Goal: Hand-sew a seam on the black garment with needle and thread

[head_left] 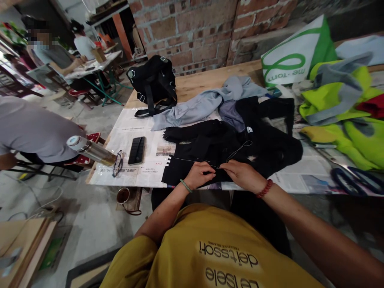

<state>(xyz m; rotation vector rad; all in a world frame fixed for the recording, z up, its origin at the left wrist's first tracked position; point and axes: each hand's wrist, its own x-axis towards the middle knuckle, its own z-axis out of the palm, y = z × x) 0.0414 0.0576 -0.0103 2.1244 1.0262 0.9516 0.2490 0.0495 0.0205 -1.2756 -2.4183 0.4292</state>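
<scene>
A black garment point(198, 146) with white stripes at its cuffs and a small white logo lies spread before me. Over its near edge my left hand point(198, 175) is closed in a pinch. My right hand point(241, 173) pinches just beside it, fingertips a short gap apart. A thin pale thread point(240, 149) loops up beyond my right fingers. It also runs past my left fingertips across the black cloth. Whether a needle is between the fingers is too small to tell.
Newspaper point(120, 138) covers the table. At left are a phone point(137, 150), glasses point(118, 163), a bottle point(91, 150) and a black bag point(156, 82). Grey cloth point(192, 107) lies behind; scissors point(345, 166), yellow-green clothing point(336, 96) and a green-white bag point(295, 60) are right. Other people sit left.
</scene>
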